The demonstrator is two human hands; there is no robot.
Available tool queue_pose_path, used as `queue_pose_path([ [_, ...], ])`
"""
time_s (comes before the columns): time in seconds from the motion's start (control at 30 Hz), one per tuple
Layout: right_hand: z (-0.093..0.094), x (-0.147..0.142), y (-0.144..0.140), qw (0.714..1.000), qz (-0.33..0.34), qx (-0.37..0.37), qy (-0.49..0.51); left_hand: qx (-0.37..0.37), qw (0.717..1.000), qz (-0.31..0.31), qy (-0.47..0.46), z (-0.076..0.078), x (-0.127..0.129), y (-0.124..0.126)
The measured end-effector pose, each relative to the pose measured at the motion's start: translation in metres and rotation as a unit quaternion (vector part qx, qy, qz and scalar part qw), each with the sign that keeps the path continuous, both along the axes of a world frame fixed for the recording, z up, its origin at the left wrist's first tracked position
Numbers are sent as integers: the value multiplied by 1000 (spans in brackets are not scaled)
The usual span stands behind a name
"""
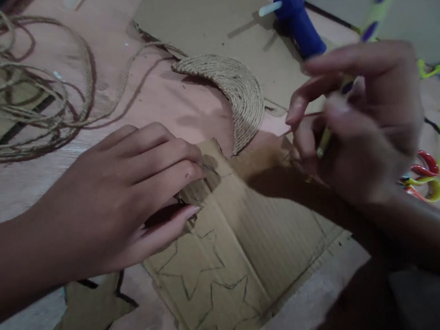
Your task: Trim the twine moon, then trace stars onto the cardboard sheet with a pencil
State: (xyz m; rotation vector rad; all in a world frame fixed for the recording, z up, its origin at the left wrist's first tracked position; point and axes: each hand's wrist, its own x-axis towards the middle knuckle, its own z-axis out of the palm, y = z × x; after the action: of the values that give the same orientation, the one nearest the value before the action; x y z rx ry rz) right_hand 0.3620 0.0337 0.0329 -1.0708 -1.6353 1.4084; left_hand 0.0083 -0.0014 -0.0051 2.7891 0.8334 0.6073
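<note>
My left hand (126,194) lies flat on a brown cardboard sheet (252,248), pressing its upper left corner down on the floor. Star outlines are drawn on the sheet in dark lines (218,302). My right hand (361,118) grips a yellow-green pencil with dark bands (379,0), its tip down near the sheet's top edge. The hand and pencil are blurred. A crescent shape wound with jute twine (234,92) lies just beyond the sheet, between both hands.
A cut-out cardboard star (85,315) lies at the lower left. Loose jute twine (9,91) is piled at the upper left. A blue glue gun (300,22) rests on a larger cardboard piece (202,9). Coloured-handled scissors (424,177) and cords lie at the right.
</note>
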Motion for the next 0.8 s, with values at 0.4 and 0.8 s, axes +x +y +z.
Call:
queue_pose_path([
  [0.4,-5,-12,13,993,107,11,-42,-32,999,13,-17,0,5,3],
  [0.8,-23,-14,-16,991,113,23,71,-33,999,10,-23,-4,-4,1],
])
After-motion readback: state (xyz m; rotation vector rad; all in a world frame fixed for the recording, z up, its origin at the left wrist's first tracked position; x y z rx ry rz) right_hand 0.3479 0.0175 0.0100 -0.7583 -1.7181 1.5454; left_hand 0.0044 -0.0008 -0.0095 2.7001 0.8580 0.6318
